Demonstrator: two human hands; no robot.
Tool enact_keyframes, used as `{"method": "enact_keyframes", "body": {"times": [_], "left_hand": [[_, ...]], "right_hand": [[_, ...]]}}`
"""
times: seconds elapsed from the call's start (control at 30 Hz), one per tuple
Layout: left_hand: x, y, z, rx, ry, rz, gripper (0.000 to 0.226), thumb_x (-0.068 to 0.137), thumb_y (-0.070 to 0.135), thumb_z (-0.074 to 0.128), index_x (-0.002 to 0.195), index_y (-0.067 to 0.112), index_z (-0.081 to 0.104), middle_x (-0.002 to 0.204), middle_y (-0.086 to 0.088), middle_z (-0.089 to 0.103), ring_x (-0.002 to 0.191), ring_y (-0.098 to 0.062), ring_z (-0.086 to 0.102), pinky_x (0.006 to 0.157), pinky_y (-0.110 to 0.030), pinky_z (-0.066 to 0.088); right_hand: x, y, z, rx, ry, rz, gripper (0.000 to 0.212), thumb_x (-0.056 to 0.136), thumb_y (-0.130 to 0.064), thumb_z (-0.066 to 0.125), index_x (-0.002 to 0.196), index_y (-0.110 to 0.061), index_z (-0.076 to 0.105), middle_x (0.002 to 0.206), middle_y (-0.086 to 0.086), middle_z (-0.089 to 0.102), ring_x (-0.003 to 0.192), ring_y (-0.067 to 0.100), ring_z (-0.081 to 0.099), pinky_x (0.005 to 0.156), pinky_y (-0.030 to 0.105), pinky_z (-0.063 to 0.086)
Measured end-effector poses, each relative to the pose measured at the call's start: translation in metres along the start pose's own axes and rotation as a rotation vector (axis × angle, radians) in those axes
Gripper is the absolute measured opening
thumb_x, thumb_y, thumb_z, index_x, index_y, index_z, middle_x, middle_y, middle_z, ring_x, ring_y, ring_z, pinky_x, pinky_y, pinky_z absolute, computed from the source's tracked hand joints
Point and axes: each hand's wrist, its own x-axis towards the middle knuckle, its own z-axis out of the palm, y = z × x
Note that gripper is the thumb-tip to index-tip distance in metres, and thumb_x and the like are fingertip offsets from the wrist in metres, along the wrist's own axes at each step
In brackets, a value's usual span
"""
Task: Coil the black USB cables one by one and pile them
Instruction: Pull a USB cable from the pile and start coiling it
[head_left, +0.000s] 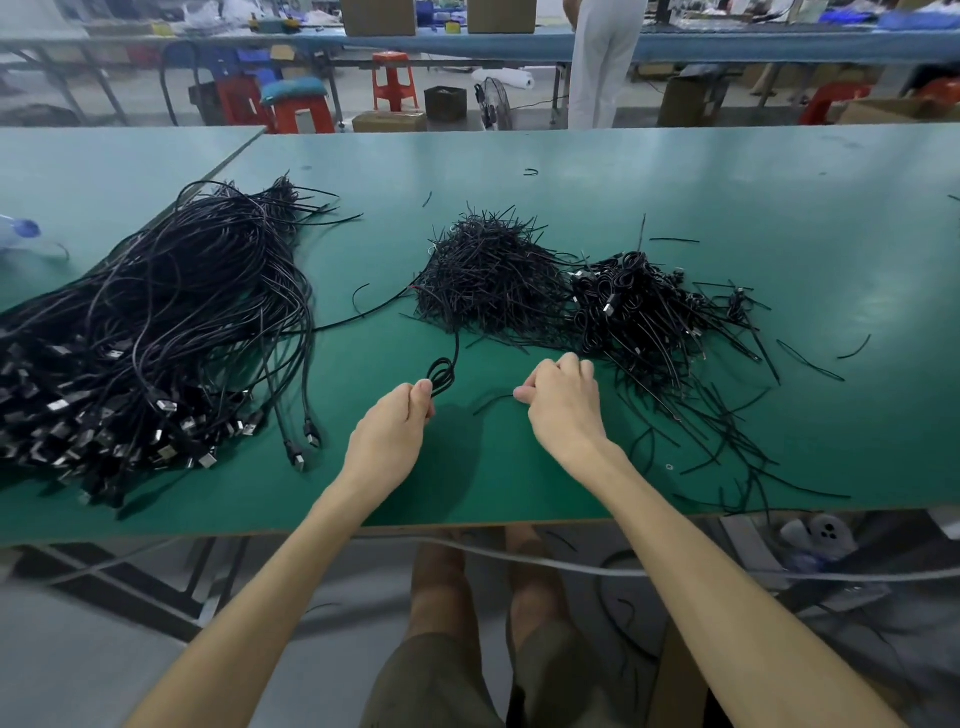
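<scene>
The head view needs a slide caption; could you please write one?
Left hand pinches a small black cable coil, right hand holds a short black strand, over the green table.

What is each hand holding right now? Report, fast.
Left hand: grips the coiled cable.
Right hand: pinches a short black wire.

The left grip (402, 415) curls over the stretch of the looped cable (441, 376) it holds, hiding that part. The right grip (561, 397) turns its back to the camera, so how its fingers close on the end of the thin strand (491, 402) cannot be told. The heap of loose cables (156, 332) and the blue-capped bottle (18, 231) run off the left edge, the standing person (602, 62) is cut off at the top, and the floor under the surface (727, 171) is blurred.
</scene>
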Motion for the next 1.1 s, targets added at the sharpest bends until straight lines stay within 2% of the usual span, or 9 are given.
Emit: {"method": "enact_keyframes", "body": {"times": [0.07, 0.17, 0.27, 0.37, 0.67, 0.8, 0.93, 1.03, 1.1], "left_hand": [[0.0, 0.001, 0.0, -0.014, 0.003, 0.001, 0.048, 0.108, 0.049, 0.023, 0.075, 0.023, 0.047, 0.068, 0.004, 0.05, 0.064, -0.018, 0.046, 0.062, -0.036, 0.036], [0.0, 0.005, 0.0, 0.001, 0.011, -0.021, 0.049, 0.108, 0.048, 0.022, 0.076, 0.021, 0.047, 0.067, 0.004, 0.049, 0.063, -0.019, 0.045, 0.062, -0.036, 0.035], [-0.006, 0.016, 0.007, 0.189, 0.044, -0.041, 0.051, 0.108, 0.047, 0.019, 0.082, 0.014, 0.046, 0.071, 0.002, 0.054, 0.063, -0.022, 0.049, 0.06, -0.039, 0.032], [-0.017, 0.023, 0.017, 0.363, 0.09, 0.057, 0.042, 0.109, 0.043, 0.019, 0.085, 0.014, 0.039, 0.079, -0.003, 0.059, 0.07, -0.035, 0.056, 0.063, -0.039, 0.033], [-0.02, 0.019, 0.011, 0.242, 0.025, 0.155, 0.053, 0.1, 0.056, 0.006, 0.081, 0.02, 0.04, 0.07, 0.003, 0.054, 0.07, -0.026, 0.054, 0.068, -0.042, 0.041], [-0.02, 0.017, 0.008, 0.159, 0.015, 0.137, 0.049, 0.104, 0.056, 0.011, 0.074, 0.025, 0.035, 0.068, 0.004, 0.051, 0.07, -0.023, 0.053, 0.072, -0.042, 0.043], [-0.019, 0.017, 0.007, 0.185, -0.005, 0.136, 0.052, 0.105, 0.054, 0.013, 0.08, 0.02, 0.043, 0.073, 0.003, 0.055, 0.075, -0.024, 0.056, 0.072, -0.041, 0.041], [-0.017, 0.012, 0.004, 0.081, -0.051, 0.151, 0.051, 0.106, 0.056, 0.019, 0.074, 0.022, 0.04, 0.068, 0.006, 0.051, 0.067, -0.018, 0.049, 0.067, -0.038, 0.037], [-0.012, 0.008, -0.004, -0.082, -0.16, 0.168, 0.051, 0.103, 0.057, 0.027, 0.072, 0.019, 0.041, 0.064, 0.008, 0.043, 0.059, -0.014, 0.039, 0.062, -0.036, 0.033]], "right_hand": [[-0.005, -0.002, -0.002, 0.136, 0.001, 0.017, 0.016, 0.104, -0.024, 0.055, 0.108, -0.01, 0.062, 0.115, 0.006, 0.056, 0.112, 0.023, 0.044, 0.094, 0.034, 0.037], [-0.019, -0.009, -0.008, 0.623, -0.021, 0.077, 0.013, 0.103, -0.025, 0.058, 0.099, -0.013, 0.061, 0.098, 0.0, 0.063, 0.094, 0.014, 0.057, 0.082, 0.03, 0.043], [-0.032, -0.02, -0.011, 0.992, -0.186, 0.114, 0.014, 0.097, -0.027, 0.067, 0.097, -0.013, 0.066, 0.081, -0.006, 0.069, 0.065, -0.001, 0.058, 0.067, 0.021, 0.044], [-0.036, -0.029, -0.01, 1.159, -0.36, 0.181, 0.017, 0.091, -0.02, 0.076, 0.098, -0.008, 0.066, 0.073, -0.003, 0.069, 0.056, 0.006, 0.052, 0.049, 0.019, 0.041], [-0.032, -0.017, -0.013, 1.285, -0.519, 0.195, 0.018, 0.09, -0.015, 0.077, 0.098, -0.006, 0.063, 0.073, 0.0, 0.067, 0.056, 0.008, 0.052, 0.049, 0.02, 0.04], [-0.032, -0.017, -0.013, 1.26, -0.555, 0.155, 0.019, 0.09, -0.016, 0.076, 0.096, -0.006, 0.062, 0.072, 0.0, 0.067, 0.057, 0.009, 0.052, 0.049, 0.021, 0.041], [-0.032, -0.015, -0.012, 1.263, -0.567, 0.139, 0.025, 0.089, -0.015, 0.077, 0.101, -0.003, 0.06, 0.074, 0.003, 0.067, 0.057, 0.01, 0.053, 0.05, 0.022, 0.042], [-0.032, -0.013, -0.009, 1.256, -0.563, 0.101, 0.029, 0.088, -0.015, 0.078, 0.104, -0.002, 0.057, 0.075, 0.004, 0.068, 0.058, 0.012, 0.054, 0.052, 0.023, 0.045], [-0.034, -0.013, -0.004, 1.212, -0.54, 0.039, 0.034, 0.087, -0.016, 0.078, 0.109, -0.003, 0.056, 0.077, 0.004, 0.069, 0.061, 0.013, 0.058, 0.056, 0.023, 0.048]]}}
